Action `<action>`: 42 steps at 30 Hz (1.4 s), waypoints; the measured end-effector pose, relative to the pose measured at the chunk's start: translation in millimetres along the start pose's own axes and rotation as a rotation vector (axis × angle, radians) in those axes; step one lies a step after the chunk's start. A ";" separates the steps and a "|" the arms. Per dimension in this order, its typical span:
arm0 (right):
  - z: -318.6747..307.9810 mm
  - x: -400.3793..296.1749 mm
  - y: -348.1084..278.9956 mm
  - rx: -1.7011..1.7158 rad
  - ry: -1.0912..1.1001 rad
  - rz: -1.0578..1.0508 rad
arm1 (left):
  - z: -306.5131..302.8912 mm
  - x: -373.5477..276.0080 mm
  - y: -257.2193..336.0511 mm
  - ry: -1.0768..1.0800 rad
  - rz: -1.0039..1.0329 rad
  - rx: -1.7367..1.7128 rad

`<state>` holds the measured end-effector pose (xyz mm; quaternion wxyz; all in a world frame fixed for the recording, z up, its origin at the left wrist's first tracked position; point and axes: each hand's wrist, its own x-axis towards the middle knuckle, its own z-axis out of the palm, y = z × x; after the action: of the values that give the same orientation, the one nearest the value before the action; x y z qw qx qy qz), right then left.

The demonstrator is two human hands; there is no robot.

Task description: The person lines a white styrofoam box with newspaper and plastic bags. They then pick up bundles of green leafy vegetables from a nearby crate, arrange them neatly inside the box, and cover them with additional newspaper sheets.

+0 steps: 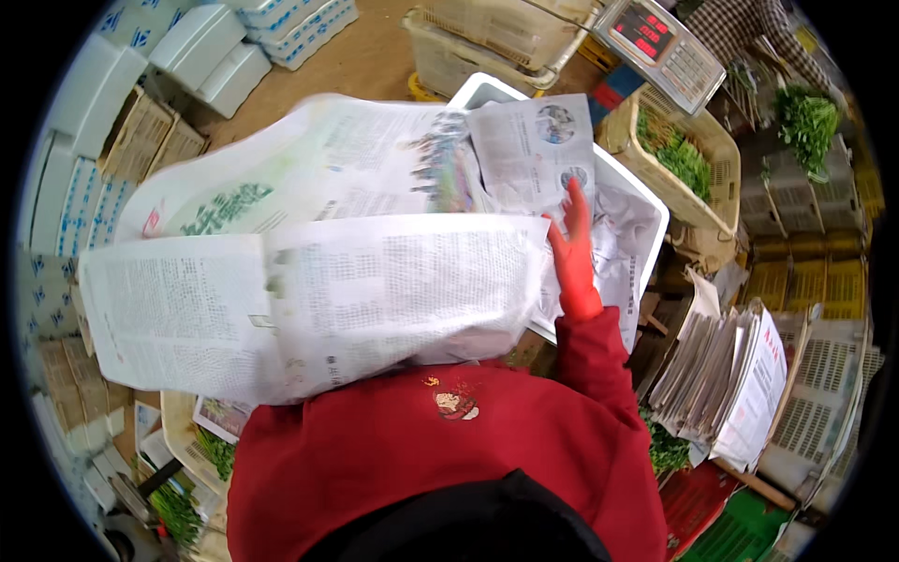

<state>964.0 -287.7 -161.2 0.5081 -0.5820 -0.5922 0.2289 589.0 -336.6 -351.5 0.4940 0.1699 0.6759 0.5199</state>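
A wide sheet of newspaper [400, 281] spreads in front of my chest, its near part folded over and its far part slightly blurred. At its right edge is my right hand [576, 256], the fingers apart and pointing away from me; whether it pinches the edge cannot be told. My left hand is hidden, with the paper covering the left side before me. Beneath and to the right stands a white foam box [653, 218], lined with crumpled newspaper [611, 239]. Another printed sheet [527, 151] lies over the box's far side.
A digital scale [660, 53] stands at the upper right, beside a plastic crate [727, 175] of leafy greens. A stack of newspapers [723, 379] is at my right. Foam boxes [204, 60] are piled at the upper left. A person in a checked sleeve [793, 42] is at the far right.
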 end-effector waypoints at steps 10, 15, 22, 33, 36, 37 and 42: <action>-82.5 -17.4 68.5 0.289 0.008 0.402 | 0.7 -58.0 -13.0 0.347 0.114 -0.364; -74.9 -22.1 39.5 0.617 0.094 0.329 | -18.5 -142.8 4.1 0.466 0.380 -0.631; -27.1 -51.1 -43.2 0.550 0.239 0.020 | 43.3 -254.9 3.8 -0.089 0.711 -0.525; -9.9 -122.8 -36.7 0.575 -0.130 0.205 | 45.5 -239.3 -63.4 -0.169 0.192 -0.333; -55.9 -87.3 -28.5 0.374 0.092 0.462 | 19.1 -211.0 -126.4 0.074 0.131 -0.238; -71.2 -74.2 7.7 0.360 0.152 0.289 | 7.8 -198.6 -155.1 0.094 0.045 -0.226; -125.4 -43.5 81.4 0.221 0.158 0.337 | -20.2 -151.9 -276.4 -0.474 -0.377 0.951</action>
<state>1101.7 -350.2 -198.5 0.5682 -0.6297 -0.4162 0.3278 719.4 -571.4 -518.1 0.5857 0.3623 0.7250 0.0087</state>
